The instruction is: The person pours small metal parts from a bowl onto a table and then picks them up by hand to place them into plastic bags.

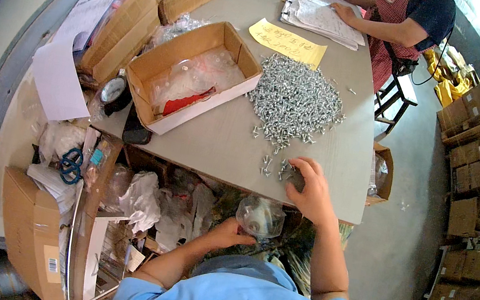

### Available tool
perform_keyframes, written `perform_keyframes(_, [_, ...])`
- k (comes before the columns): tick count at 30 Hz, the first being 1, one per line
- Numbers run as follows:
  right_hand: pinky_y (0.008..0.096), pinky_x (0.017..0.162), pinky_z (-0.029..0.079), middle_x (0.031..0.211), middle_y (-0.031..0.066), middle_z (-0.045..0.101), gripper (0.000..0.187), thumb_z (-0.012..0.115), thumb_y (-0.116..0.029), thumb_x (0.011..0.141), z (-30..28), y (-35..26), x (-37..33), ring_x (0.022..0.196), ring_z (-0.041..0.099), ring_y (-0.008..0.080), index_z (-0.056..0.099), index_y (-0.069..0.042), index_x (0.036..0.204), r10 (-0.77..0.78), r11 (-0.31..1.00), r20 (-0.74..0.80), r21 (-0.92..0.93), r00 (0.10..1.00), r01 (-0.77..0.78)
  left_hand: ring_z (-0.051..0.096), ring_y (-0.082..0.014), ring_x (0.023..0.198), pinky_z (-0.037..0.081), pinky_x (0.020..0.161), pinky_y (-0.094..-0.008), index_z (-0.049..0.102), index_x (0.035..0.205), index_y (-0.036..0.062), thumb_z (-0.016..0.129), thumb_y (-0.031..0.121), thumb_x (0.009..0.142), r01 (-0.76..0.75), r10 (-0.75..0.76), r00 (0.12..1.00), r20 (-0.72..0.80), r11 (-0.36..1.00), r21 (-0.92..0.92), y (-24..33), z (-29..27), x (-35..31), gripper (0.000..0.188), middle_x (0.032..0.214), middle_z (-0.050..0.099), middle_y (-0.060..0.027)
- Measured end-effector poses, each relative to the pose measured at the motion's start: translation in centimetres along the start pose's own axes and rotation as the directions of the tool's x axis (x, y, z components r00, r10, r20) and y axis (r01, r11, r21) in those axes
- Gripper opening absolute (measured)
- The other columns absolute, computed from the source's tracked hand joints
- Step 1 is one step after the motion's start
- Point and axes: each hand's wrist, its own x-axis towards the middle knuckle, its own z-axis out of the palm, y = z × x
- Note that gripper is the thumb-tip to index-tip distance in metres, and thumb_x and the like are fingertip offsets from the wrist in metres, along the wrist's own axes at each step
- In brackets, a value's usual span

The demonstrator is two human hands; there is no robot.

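Observation:
My left hand (228, 234) grips a small clear plastic bag (261, 216) just below the table's front edge, its mouth spread toward the table. My right hand (312, 192) rests at the front of the tabletop with thumb and forefinger apart. Beside those fingertips lies a little group of screws (283, 170), and a second small group (266, 165) sits just to its left. Behind them spreads a large heap of silver screws (296, 102). Whether any screw touches my right fingers, I cannot tell.
An open carton (189, 114) left of the heap holds clear bags and something red. A yellow handwritten sheet (287, 43) touches the heap's far side. Across the table, another person (404, 25) handles papers (322, 16). Blue-handled scissors (70, 166) lie at left; stacked cartons (476, 179) line the right.

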Motion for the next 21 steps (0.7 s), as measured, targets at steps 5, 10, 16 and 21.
perform_keyframes(5, [0.0387, 0.087, 0.044, 0.108, 0.0139, 0.056, 0.034, 0.064, -0.006, 0.072, 0.5, 0.0, 0.7, 0.100, 0.053, 0.0341, 0.060, -0.005, 0.106, -0.057, 0.994, -0.036, -0.095, 0.998, 0.054, 0.058, -0.0246, 0.096, 0.046, 0.085, -0.0355, 0.057, 0.112, 0.0008, 0.073, 0.026, 0.078, -0.048, 0.046, 0.999, 0.012, 0.992, 0.114, -2.6, 0.5, 1.5, 0.045, 0.108, 0.062, -0.0123])
perform_keyframes(10, [0.0404, 0.088, 0.044, 0.105, 0.0151, 0.056, 0.030, 0.064, -0.006, 0.071, 0.8, 0.2, 0.9, 0.100, 0.052, 0.0347, 0.061, -0.004, 0.100, -0.074, 0.989, -0.050, -0.130, 0.996, 0.067, 0.059, -0.0243, 0.094, 0.047, 0.084, -0.0356, 0.058, 0.107, 0.0009, 0.072, 0.020, 0.078, -0.059, 0.066, 0.996, -0.052, 0.990, 0.130, -2.4, 1.3, 1.5, 0.037, 0.103, 0.062, -0.0134])
perform_keyframes(16, [0.0413, 0.088, 0.044, 0.104, 0.0158, 0.055, 0.031, 0.065, -0.007, 0.070, 0.7, 0.4, 0.2, 0.100, 0.052, 0.0354, 0.058, -0.003, 0.100, -0.028, 0.989, -0.085, -0.147, 0.996, 0.015, 0.061, -0.0234, 0.091, 0.048, 0.082, -0.0350, 0.058, 0.105, 0.0005, 0.069, 0.013, 0.076, -0.142, 0.174, 0.973, -0.152, 0.970, 0.200, -4.7, 1.8, 1.9, 0.033, 0.097, 0.064, -0.0126])
perform_keyframes(21, [0.0414, 0.086, 0.045, 0.103, 0.0158, 0.055, 0.032, 0.064, -0.007, 0.070, 0.6, 0.2, 0.3, 0.099, 0.052, 0.0361, 0.057, -0.004, 0.101, -0.081, 0.983, -0.089, -0.172, 0.993, 0.065, 0.059, -0.0217, 0.085, 0.048, 0.077, -0.0348, 0.058, 0.102, 0.0009, 0.074, 0.017, 0.074, -0.163, 0.208, 0.960, -0.186, 0.960, 0.229, -4.8, 2.2, 2.3, 0.036, 0.092, 0.063, -0.0110])
